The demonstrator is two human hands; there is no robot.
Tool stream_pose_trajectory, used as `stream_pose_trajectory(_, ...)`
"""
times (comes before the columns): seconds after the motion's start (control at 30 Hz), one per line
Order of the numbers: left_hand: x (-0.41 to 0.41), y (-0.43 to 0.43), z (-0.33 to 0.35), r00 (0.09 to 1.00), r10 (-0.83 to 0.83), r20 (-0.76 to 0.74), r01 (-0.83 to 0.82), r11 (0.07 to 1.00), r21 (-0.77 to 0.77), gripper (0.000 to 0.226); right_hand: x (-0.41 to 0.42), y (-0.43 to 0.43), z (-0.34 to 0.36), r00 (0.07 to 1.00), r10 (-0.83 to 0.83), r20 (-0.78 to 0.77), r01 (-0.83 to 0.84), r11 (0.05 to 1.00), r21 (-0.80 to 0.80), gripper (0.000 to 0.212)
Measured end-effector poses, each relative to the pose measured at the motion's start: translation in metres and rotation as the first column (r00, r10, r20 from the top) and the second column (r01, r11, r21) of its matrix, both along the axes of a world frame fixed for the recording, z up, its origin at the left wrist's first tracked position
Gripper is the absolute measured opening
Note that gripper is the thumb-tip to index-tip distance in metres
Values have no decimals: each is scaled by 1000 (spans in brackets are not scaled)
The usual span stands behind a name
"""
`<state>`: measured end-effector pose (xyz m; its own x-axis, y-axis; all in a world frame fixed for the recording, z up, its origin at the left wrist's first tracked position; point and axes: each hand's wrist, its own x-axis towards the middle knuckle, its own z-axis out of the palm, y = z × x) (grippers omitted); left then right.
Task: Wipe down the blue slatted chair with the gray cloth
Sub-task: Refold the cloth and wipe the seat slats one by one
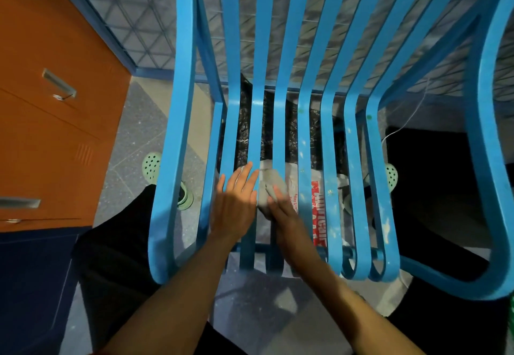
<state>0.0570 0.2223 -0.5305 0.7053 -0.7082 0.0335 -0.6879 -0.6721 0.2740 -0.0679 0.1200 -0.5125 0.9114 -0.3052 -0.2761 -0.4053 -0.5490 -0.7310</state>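
The blue slatted chair (307,137) fills the middle of the view, seen from above, with its seat slats running toward me. My left hand (236,204) lies flat and spread on the left seat slats, holding nothing. My right hand (286,215) presses the bunched gray cloth (271,185) onto a middle seat slat; it looks motion-blurred. The right-hand slats carry pale specks and smears.
An orange cabinet (52,90) with metal handles stands at the left. Under the seat lie a black plastic bag (289,134) and a white bag with red lettering (318,210). Green perforated slippers (151,165) sit on the speckled floor. A mesh panel rises behind the chair back.
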Motion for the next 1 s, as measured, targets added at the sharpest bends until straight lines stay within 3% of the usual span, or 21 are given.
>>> stream_pose_trajectory(0.1,1,-1,3,999,17,-29,-16,999,39,47,28,-18,-3,999,-8,51,10,999,-38,50)
stream_pose_trajectory(0.2,-1,4,-3,1000,-20,-23,20,999,24,47,61,-42,-14,999,-4,49,11,990,-139,64)
stream_pose_trajectory(0.3,0,4,-5,999,-32,-29,34,997,66,47,90,-66,-27,994,-20,105,35,989,-142,69)
stream_pose_trajectory(0.6,1,3,1,997,9,-70,-3,997,82,46,188,-137,-43,999,31,-31,-39,955,-295,74)
stream_pose_trajectory(0.9,2,6,3,996,7,-86,4,992,128,49,155,-94,-12,997,-70,-43,57,965,-257,70)
stream_pose_trajectory(1.0,3,5,-1,997,-1,-74,9,995,104,46,112,-71,-15,995,-46,91,61,982,-177,57)
